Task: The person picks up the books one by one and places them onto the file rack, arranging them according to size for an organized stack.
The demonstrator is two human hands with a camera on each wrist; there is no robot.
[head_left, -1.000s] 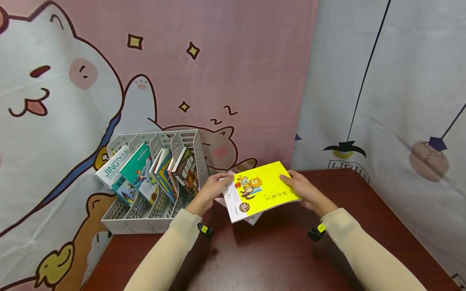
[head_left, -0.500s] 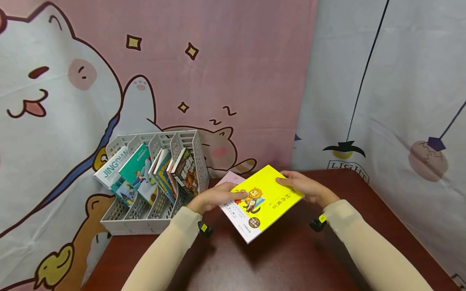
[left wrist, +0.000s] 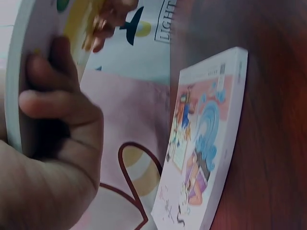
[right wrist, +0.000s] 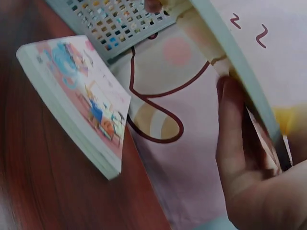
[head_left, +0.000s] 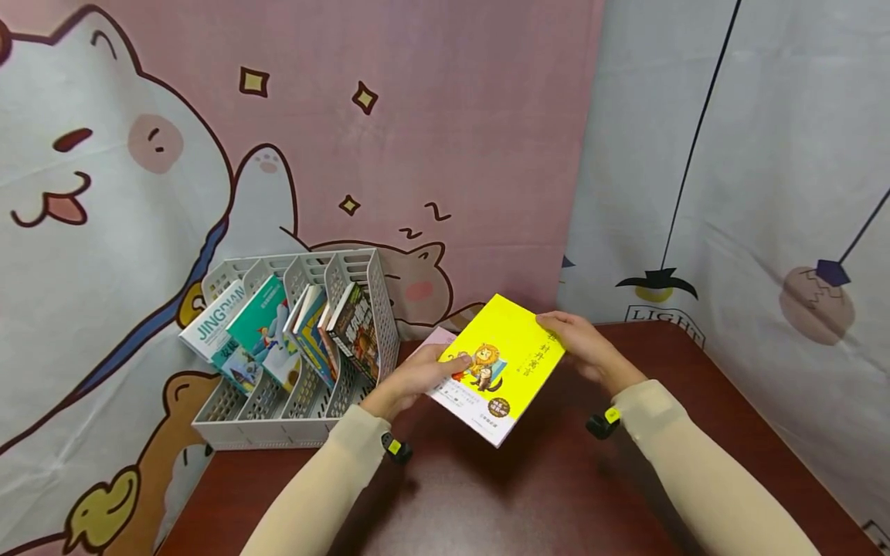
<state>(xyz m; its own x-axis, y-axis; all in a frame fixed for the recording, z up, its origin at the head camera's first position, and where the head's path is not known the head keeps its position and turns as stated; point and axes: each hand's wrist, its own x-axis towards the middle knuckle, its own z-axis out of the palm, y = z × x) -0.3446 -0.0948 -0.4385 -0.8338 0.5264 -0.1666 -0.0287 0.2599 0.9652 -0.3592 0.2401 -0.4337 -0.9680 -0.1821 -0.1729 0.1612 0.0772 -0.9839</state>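
Note:
Both hands hold a yellow book (head_left: 521,340) up over the table, its cover with a lion drawing facing the head camera. My left hand (head_left: 417,376) grips its lower left edge, thumb on the cover and fingers curled behind, as the left wrist view shows. At the upper right edge, my right hand (head_left: 584,345) pinches it between thumb and fingers. Beneath it lies a pink book (left wrist: 199,143) with a blue-and-purple picture, mostly hidden by the yellow one in the head view.
A grey slotted file rack (head_left: 278,432) stands at the left of the dark red table (head_left: 556,494), with several books (head_left: 260,332) leaning in its compartments. Printed cloth (head_left: 473,139) hangs behind the table and along its right side.
The yellow book has turned clockwise and its lower end has swung right, lately rising a little. My left hand has moved lower along its edge, while both hands keep hold of it.

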